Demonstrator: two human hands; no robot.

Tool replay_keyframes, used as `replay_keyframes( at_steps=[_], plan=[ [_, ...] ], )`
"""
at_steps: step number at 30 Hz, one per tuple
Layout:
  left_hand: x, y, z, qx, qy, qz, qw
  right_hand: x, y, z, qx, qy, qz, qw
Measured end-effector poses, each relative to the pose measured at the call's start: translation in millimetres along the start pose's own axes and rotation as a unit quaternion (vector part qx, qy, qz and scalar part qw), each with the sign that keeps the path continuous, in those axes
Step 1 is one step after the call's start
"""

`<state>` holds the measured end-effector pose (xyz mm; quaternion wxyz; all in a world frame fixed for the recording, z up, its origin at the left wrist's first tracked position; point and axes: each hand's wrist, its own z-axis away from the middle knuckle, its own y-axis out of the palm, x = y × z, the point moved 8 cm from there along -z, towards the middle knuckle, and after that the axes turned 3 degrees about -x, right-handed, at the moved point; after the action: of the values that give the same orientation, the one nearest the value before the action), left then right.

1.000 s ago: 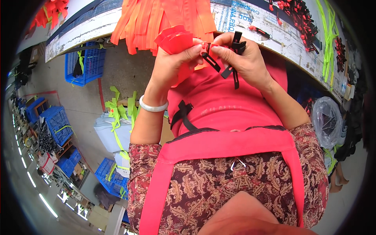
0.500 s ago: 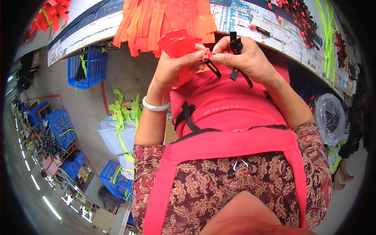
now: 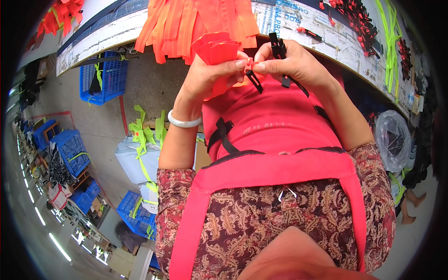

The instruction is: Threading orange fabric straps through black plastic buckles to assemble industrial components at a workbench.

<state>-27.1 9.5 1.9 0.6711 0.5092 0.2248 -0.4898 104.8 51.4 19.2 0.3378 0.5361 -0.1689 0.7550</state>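
My left hand (image 3: 207,77) is closed round a folded bundle of orange strips (image 3: 216,50), which fan out above the thumb and hang below the palm. At its fingertips is a small red fitting (image 3: 248,66) with a black slotted plastic piece (image 3: 255,82) dangling from it. My right hand (image 3: 303,65) pinches the other side of that red fitting between thumb and forefinger. Several more black plastic pieces (image 3: 278,46) are tucked among the right hand's fingers, sticking out above and below. Both hands meet over my red apron (image 3: 270,112).
Orange strips (image 3: 196,23) drape over the edge of the white worktable (image 3: 107,42). Red-and-black pieces (image 3: 359,23) and yellow-green straps (image 3: 389,42) lie at its right. Blue crates (image 3: 105,79) stand on the floor at left; a clear plastic bag (image 3: 393,137) is at right.
Both hands stay together at the red fitting and have shifted slightly. The black pieces in my right hand have tilted as that hand turned a little.
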Motion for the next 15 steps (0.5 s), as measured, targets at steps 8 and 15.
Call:
replay_keyframes(
  at_steps=[8,15],
  plan=[
    [2,-5,-3,-0.019,-0.007,0.010,1.000,-10,-4,-3,-0.021,0.033,-0.001,0.999],
    [5,-7,-5,-0.010,0.006,0.012,1.000,-6,-3,-5,-0.017,0.006,0.016,1.000]
  ],
)
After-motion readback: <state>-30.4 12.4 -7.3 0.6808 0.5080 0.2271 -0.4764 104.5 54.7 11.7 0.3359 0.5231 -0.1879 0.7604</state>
